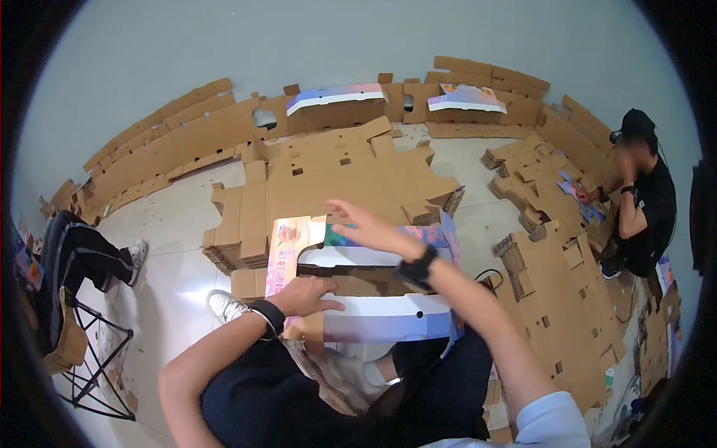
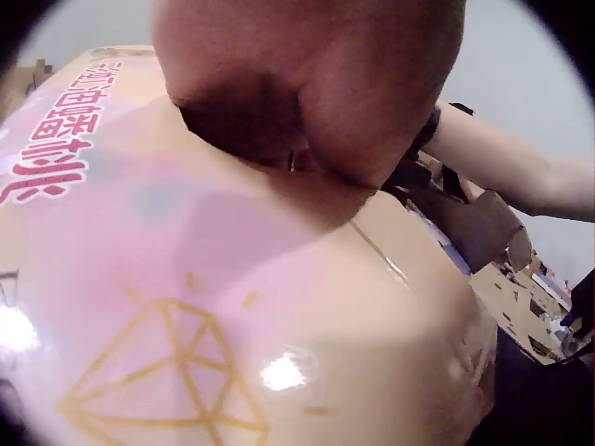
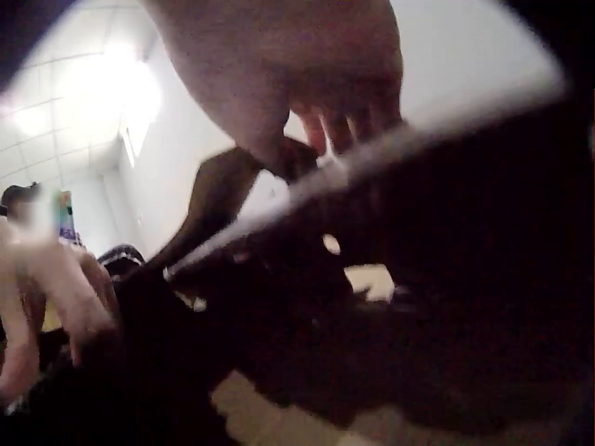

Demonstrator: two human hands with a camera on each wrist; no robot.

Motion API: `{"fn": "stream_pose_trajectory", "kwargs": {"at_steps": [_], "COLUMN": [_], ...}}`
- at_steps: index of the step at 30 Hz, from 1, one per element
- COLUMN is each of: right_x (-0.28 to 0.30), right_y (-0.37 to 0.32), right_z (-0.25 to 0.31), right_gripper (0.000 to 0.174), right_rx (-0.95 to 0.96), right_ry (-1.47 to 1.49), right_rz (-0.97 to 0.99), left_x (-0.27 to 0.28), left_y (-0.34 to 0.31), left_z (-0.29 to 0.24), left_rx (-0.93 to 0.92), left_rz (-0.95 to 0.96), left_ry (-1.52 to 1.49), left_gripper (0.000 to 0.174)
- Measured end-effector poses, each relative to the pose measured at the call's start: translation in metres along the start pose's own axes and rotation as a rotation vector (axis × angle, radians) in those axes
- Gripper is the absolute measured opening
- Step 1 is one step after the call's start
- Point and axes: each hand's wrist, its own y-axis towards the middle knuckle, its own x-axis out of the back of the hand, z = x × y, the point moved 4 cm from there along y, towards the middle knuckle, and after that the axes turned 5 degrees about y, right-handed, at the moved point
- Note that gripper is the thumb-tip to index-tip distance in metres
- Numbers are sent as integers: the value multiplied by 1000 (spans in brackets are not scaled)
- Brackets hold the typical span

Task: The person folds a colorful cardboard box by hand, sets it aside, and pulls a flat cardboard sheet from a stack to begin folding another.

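Observation:
A printed cardboard box (image 1: 373, 317), pink, white and purple, stands half folded in front of my knees. My left hand (image 1: 314, 297) lies flat on its near panel, fingers pointing right. In the left wrist view the palm (image 2: 307, 84) presses the glossy pink surface (image 2: 186, 307), which bears red characters and a gold diamond drawing. My right hand (image 1: 357, 222) reaches over the far panel with straight, spread fingers. In the right wrist view its fingertips (image 3: 349, 125) touch the bright edge of a panel (image 3: 418, 149). Both wrists carry black bands.
A tall stack of flat cardboard blanks (image 1: 328, 179) lies just beyond the box, another stack (image 1: 567, 299) to the right. Two assembled boxes (image 1: 336, 104) stand by the wall. One person (image 1: 646, 201) sits at the right, another's legs (image 1: 82, 257) and a folding stool (image 1: 89, 351) at the left.

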Motion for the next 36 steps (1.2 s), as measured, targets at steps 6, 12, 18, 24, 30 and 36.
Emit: {"fn": "stream_pose_trajectory", "kwargs": {"at_steps": [6,12,18,24,30,36], "right_x": [98,153,161,154,158,155], "right_y": [-126,-235,-265,-287,-281,-251], "right_z": [91,73,29,-16,-2,90], "right_gripper": [44,31,28,33,43,32], "right_rx": [-220,-410,-477,-333,-241,-270], "right_ry": [-236,-577,-465,-232,-285,-457], "right_rz": [658,466,250,67,-244,-12], "left_x": [-9,-10,5,16,19,9], "left_y": [-1,2,7,5,4,3], "left_z": [10,8,-6,-9,-10,0], "left_rx": [20,29,14,-47,22,10], "left_rz": [4,20,12,-101,-33,-68], "left_ry": [-51,-7,4,64,72,3], "left_gripper": [54,55,53,51,50,50]}}
